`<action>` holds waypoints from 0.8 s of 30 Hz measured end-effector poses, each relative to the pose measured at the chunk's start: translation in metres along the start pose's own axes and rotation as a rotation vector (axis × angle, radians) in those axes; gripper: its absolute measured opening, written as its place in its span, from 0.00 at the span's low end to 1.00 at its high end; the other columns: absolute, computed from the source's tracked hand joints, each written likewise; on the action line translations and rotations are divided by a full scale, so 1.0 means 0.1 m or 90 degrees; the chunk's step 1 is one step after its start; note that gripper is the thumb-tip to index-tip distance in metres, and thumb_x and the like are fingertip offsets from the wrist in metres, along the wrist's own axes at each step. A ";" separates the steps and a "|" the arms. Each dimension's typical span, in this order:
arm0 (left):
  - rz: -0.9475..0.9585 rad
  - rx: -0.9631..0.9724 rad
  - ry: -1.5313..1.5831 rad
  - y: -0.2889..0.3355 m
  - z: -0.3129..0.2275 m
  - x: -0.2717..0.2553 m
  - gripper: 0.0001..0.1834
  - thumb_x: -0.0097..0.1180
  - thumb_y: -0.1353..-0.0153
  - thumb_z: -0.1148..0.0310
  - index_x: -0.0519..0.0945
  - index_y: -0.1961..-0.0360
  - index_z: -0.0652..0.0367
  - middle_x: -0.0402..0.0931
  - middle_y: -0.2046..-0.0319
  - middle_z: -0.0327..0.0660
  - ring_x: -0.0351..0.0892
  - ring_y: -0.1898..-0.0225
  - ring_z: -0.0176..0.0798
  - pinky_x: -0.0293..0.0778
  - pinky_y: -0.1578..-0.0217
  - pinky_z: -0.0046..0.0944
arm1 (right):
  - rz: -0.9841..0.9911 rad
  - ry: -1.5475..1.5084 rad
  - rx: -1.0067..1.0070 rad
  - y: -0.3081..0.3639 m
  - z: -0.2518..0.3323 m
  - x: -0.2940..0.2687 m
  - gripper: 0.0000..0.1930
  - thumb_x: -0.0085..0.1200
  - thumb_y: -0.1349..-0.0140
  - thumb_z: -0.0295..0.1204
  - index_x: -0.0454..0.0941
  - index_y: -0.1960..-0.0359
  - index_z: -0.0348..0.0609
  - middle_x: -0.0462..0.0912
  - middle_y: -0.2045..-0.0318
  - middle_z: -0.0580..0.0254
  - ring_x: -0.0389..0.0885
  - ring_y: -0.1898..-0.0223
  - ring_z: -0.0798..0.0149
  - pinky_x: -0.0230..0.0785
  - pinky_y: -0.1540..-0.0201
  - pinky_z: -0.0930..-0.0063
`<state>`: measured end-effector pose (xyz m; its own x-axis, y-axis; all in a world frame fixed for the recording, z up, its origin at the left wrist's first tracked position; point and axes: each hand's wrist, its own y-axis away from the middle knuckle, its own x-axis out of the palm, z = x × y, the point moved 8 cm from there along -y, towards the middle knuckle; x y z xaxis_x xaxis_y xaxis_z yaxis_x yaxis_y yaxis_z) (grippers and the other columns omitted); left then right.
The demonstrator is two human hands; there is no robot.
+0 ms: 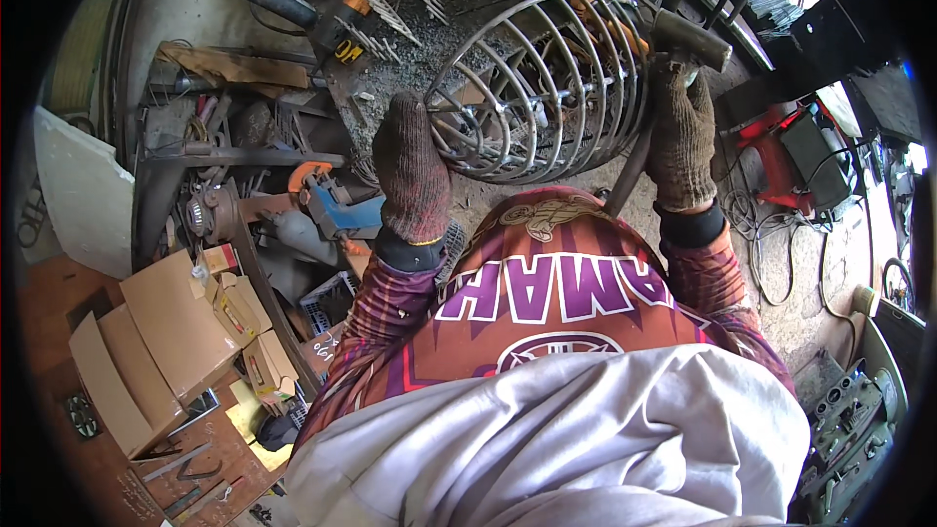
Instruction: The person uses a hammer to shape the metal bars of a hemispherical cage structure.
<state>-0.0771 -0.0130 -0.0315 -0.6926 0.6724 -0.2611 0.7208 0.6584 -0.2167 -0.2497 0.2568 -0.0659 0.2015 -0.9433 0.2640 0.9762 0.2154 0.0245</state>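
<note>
The barred metal cage (554,98) sits at the near edge of the dark, chip-strewn work surface (454,24). The left hand (412,168) meets its left rim, its grip unclear; the right hand (685,135) closes around what looks like a hammer (691,39). Short, controlled blows, left fingers kept clear, would probably serve best.

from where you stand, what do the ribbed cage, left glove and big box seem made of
Ribbed cage: probably steel, dull grey with bright glints. Left glove: coarse knit yarn, fibre uncertain, its ribbing visible. Big box: matte brown cardboard, judging by folded flaps.
</note>
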 end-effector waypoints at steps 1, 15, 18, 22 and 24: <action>0.024 0.029 -0.070 0.01 -0.08 0.01 0.16 0.45 0.28 0.60 0.76 0.57 0.64 0.78 0.65 0.45 0.80 0.65 0.45 0.75 0.65 0.40 | -0.009 -0.011 -0.005 0.00 0.00 -0.01 0.19 0.49 0.29 0.41 0.73 0.45 0.41 0.81 0.59 0.65 0.79 0.62 0.75 0.72 0.61 0.80; 0.031 0.564 -0.560 0.14 -0.35 0.07 0.16 0.53 0.33 0.70 0.75 0.45 0.62 0.73 0.45 0.52 0.79 0.50 0.46 0.73 0.49 0.38 | -0.005 -0.119 -0.030 -0.04 -0.05 0.01 0.17 0.56 0.33 0.40 0.75 0.50 0.43 0.79 0.65 0.71 0.75 0.68 0.78 0.68 0.68 0.83; -0.040 0.291 -0.288 0.07 -0.32 -0.01 0.11 0.50 0.31 0.66 0.77 0.59 0.63 0.77 0.63 0.47 0.79 0.63 0.45 0.72 0.60 0.43 | 0.016 -0.070 -0.030 -0.03 -0.05 0.06 0.16 0.52 0.30 0.38 0.73 0.47 0.42 0.79 0.61 0.69 0.76 0.64 0.77 0.70 0.62 0.81; -0.156 0.322 -0.264 0.05 -0.53 0.05 0.18 0.47 0.29 0.59 0.74 0.72 0.62 0.71 0.79 0.40 0.69 0.77 0.38 0.63 0.74 0.42 | 0.029 0.036 -0.155 -0.01 0.20 0.21 0.18 0.48 0.29 0.35 0.69 0.42 0.40 0.78 0.63 0.68 0.75 0.65 0.77 0.70 0.64 0.80; -0.196 0.362 -0.288 0.06 -0.64 0.02 0.19 0.49 0.29 0.58 0.74 0.73 0.62 0.69 0.81 0.40 0.67 0.79 0.36 0.62 0.76 0.41 | 0.042 0.121 -0.255 -0.02 0.32 0.27 0.20 0.48 0.29 0.34 0.66 0.39 0.39 0.78 0.64 0.66 0.76 0.68 0.75 0.70 0.67 0.80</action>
<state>-0.0760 0.0136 0.0270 -0.8732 0.2054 -0.4419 0.4859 0.4359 -0.7575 -0.2490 0.2387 -0.0275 0.2390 -0.9685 0.0695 0.9071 0.1971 -0.3718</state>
